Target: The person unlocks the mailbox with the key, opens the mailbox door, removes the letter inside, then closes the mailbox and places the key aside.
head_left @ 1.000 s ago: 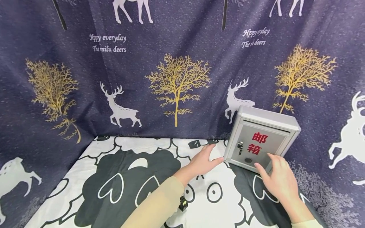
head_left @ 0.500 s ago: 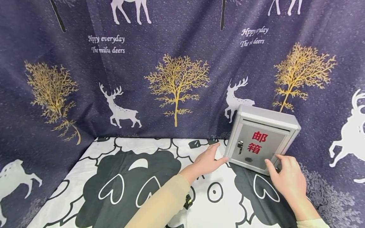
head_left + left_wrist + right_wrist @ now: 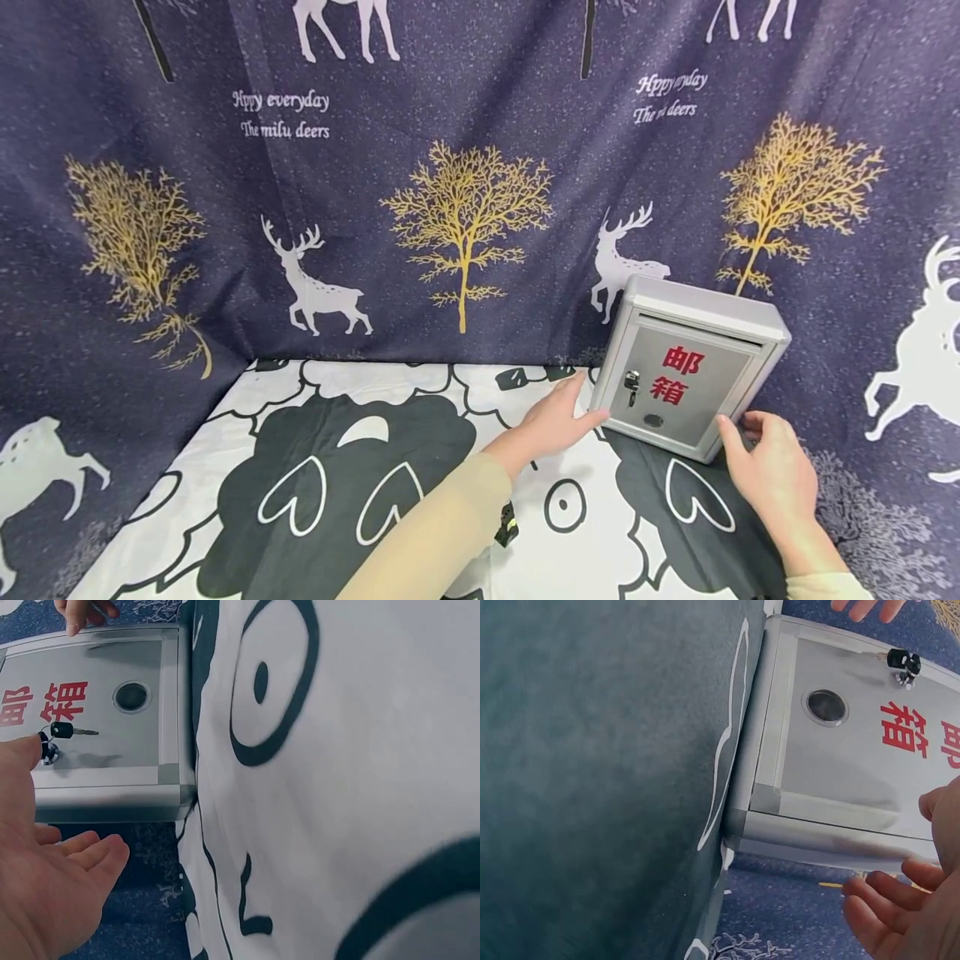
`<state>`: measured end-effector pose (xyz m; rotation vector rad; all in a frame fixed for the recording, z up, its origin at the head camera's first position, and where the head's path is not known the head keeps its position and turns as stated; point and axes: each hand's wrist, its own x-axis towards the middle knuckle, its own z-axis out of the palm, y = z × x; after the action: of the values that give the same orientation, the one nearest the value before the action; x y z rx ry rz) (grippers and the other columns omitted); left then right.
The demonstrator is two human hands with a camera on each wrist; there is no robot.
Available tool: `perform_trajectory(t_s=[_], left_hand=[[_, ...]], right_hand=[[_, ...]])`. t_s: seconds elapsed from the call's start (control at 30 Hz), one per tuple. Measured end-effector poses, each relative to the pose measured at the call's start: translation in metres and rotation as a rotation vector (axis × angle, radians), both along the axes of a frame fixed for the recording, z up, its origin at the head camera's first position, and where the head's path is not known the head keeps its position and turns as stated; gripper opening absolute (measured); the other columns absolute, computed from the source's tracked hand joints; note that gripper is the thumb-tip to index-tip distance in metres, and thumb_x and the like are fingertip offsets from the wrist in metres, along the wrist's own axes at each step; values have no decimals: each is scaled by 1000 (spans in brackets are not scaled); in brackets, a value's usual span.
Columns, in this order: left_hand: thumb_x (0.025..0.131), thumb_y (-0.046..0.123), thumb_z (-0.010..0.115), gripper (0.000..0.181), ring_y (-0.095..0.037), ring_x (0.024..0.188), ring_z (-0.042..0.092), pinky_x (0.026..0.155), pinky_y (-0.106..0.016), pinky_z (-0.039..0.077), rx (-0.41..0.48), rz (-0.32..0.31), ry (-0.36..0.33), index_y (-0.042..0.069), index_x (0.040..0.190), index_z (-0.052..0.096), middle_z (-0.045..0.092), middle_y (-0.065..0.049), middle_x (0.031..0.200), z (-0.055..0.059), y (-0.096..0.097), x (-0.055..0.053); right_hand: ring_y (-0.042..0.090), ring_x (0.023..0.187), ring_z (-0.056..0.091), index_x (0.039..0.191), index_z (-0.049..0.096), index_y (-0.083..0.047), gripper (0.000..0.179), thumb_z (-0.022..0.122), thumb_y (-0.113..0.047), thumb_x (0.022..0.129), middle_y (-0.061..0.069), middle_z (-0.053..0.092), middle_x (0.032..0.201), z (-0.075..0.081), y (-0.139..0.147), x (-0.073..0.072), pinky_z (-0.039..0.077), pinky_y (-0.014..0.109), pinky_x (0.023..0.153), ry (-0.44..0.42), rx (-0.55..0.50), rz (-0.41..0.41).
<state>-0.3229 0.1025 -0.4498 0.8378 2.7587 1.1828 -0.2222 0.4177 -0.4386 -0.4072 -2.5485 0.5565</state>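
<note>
Silver mailbox [image 3: 692, 371] stands closed, inside hidden.

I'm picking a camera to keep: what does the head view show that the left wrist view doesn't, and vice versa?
Only the head view: the gold trees, the box's slot and the beige sleeves.

Only the left wrist view: the palm side of the left hand; the head view sees its back.

Both: the silver box, red characters, lock, round dark disc and the right hand, only partly visible in the wrist view.
</note>
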Motion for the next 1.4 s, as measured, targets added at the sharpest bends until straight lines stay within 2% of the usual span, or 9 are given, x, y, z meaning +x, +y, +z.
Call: perform_trajectory(t_s=[0.17, 0.3, 0.53, 0.83, 1.07, 1.2, 1.4], left_hand=[[112, 61, 57, 84, -21, 165, 34, 131, -46, 36, 25, -7, -45, 20, 178, 26, 33, -4, 181, 3, 6, 0], [112, 62, 57, 84, -21, 164, 35, 130, -47, 36, 33, -9, -60, 23, 179, 25, 33, -2, 181, 3, 10, 0], [112, 61, 58, 86, -20, 164, 36, 130, -44, 37, 10, -48, -39, 21, 179, 23, 33, -3, 181, 2, 17, -3], [111, 63, 58, 88, -20, 164, 34, 131, -43, 35, -4, -42, -36, 20, 179, 22, 31, -4, 182, 6, 20, -4], [113, 60, 56, 86, -22, 165, 34, 132, -44, 33, 16, -32, -51, 19, 179, 21, 32, -5, 181, 12, 24, -7], [116, 55, 53, 80, -21, 164, 36, 131, -41, 34, 15, -24, -23, 14, 178, 25, 36, -7, 179, 19, 27, -11], [119, 43, 51, 66, -19, 154, 51, 123, -36, 45, -52, 16, 57, 13, 175, 35, 50, -7, 169, 29, 34, -18]], right_hand=[[54, 117, 68, 153, 48, 13, 72, 54, -49, 116, 39, 60, 140, -2, 3, -2, 52, 70, 90, -18, -49, 23], [55, 119, 67, 157, 44, 14, 75, 53, -48, 116, 41, 58, 143, -2, 5, -4, 51, 71, 93, -18, -61, 45], [55, 117, 69, 154, 50, 13, 68, 56, -42, 116, 39, 63, 140, 1, 7, -5, 51, 71, 93, 36, -75, 58], [55, 116, 69, 153, 50, 14, 65, 56, -40, 117, 40, 65, 136, 4, 8, -7, 53, 71, 91, 43, -69, 65], [53, 113, 72, 150, 55, 12, 60, 59, -36, 116, 37, 69, 133, 3, 9, -9, 53, 70, 92, 72, -54, 73], [53, 111, 73, 147, 57, 12, 56, 61, -33, 115, 36, 71, 130, 2, 9, -10, 52, 69, 91, 97, -47, 71], [54, 109, 73, 143, 58, 13, 51, 62, -29, 114, 37, 71, 125, 9, 10, -7, 53, 69, 89, 83, -35, 63]])
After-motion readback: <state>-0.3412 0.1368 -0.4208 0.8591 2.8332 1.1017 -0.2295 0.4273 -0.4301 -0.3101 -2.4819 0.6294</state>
